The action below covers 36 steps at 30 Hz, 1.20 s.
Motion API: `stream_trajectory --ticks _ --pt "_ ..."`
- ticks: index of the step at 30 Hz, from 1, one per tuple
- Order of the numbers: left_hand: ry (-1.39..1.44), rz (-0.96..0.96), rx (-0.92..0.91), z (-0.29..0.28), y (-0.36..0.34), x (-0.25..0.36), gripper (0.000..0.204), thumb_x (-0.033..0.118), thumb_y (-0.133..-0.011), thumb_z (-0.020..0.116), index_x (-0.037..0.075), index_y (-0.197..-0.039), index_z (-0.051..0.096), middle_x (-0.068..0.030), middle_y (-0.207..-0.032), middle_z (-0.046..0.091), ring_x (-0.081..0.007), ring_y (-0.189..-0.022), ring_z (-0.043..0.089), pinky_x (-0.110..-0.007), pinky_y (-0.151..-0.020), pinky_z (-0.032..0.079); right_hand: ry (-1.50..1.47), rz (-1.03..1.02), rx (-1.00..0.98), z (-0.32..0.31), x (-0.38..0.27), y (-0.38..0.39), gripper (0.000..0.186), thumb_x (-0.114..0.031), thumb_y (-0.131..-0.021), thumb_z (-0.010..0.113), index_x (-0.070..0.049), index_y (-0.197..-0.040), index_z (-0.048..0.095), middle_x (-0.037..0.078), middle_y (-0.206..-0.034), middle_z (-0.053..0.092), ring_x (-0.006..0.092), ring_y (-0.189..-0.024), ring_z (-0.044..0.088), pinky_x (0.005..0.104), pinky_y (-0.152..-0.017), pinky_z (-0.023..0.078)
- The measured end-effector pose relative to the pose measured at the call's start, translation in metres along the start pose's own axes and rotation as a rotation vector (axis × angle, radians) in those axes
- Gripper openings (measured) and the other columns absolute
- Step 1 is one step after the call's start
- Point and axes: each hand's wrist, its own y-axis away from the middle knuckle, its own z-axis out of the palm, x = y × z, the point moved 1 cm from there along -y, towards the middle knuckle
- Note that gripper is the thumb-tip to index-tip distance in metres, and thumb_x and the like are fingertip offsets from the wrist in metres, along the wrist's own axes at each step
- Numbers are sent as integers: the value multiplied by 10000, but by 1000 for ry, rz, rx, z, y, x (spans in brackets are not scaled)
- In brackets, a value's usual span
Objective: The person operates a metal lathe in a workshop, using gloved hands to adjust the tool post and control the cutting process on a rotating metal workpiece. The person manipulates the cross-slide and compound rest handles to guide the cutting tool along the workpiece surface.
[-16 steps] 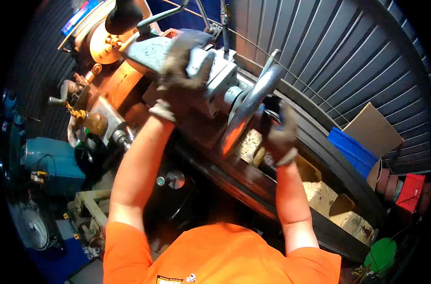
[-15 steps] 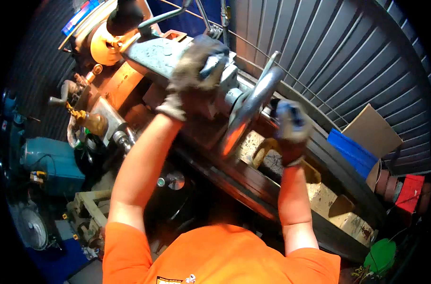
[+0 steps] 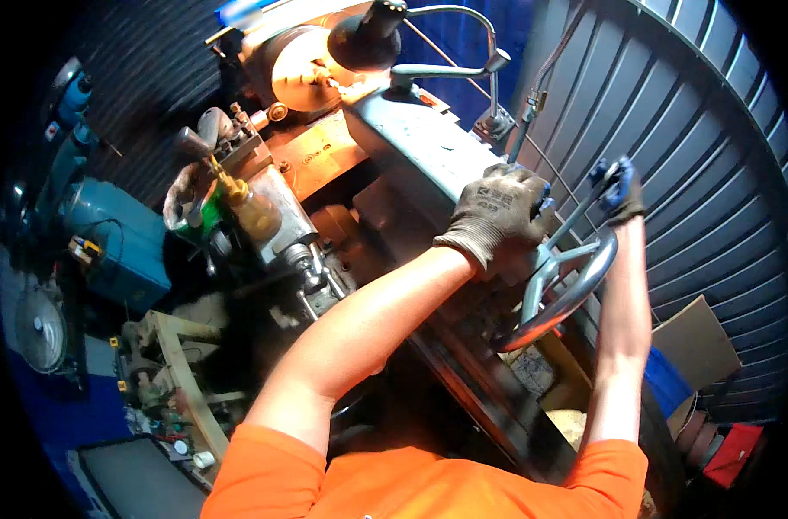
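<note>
My left hand [image 3: 502, 206], in a grey-brown knit glove, is curled over the end of a grey lathe tailstock [image 3: 420, 138]; part of its grip is hidden. A shiny metal handwheel [image 3: 575, 294] with spokes stands just to the right of it. Beside the wheel a metal lever [image 3: 574, 218] slants up and right. Closed around the upper end of that lever is my right hand [image 3: 620, 192], in a glove with a blue palm side. Both forearms are bare below orange sleeves.
The lit lathe chuck [image 3: 307, 73] lies at far left, behind a black lamp head [image 3: 365, 36]. Nearer left is the carriage with a yellowish oil bottle [image 3: 254, 212]. A ribbed metal wall [image 3: 671, 112] bounds the right. Cardboard [image 3: 697, 342] and a red box [image 3: 733, 454] stand lower right.
My right hand has moved up from below the handwheel to the lever. My left hand stays at the tailstock end. The view has shifted, so the machine appears farther right and lower.
</note>
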Motion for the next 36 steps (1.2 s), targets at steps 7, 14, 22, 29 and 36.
stream_trajectory --ticks 7,14,22,29,36 --pt "170 -5 173 10 7 -10 304 288 -900 542 76 -1098 634 -178 -1022 676 -356 -995 645 -467 -885 498 374 -401 -550 169 -58 207 496 -409 -985 567 41 -1193 593 69 -798 619 169 -690 615 340 -711 546" --pt "145 15 157 8 -1 -4 278 288 -895 553 88 -1061 651 -173 -980 682 -368 -968 648 -478 -863 503 495 -567 -239 189 -41 243 343 -273 -1019 519 15 -1183 605 52 -772 599 149 -688 616 313 -634 527" --pt "143 15 129 5 5 -6 305 331 -908 556 90 -1066 658 -173 -1021 678 -363 -1014 637 -475 -899 492 1151 -1078 -183 171 -31 252 357 -216 -1013 564 -17 -1309 581 110 -1001 666 198 -907 680 351 -782 569" --pt "113 11 85 2 3 -8 344 372 -876 586 103 -1075 666 -176 -1031 675 -360 -1019 638 -475 -893 491 496 -532 -491 159 -49 234 520 -421 -954 624 -20 -1284 584 131 -1092 675 210 -1046 658 436 -982 517" --pt "92 6 92 13 -6 -8 362 419 -861 591 122 -1049 679 -157 -1063 690 -364 -983 664 -471 -862 518 1304 -1356 -255 183 -44 232 348 -117 -812 747 -66 -1139 639 117 -819 707 256 -793 727 378 -676 578"
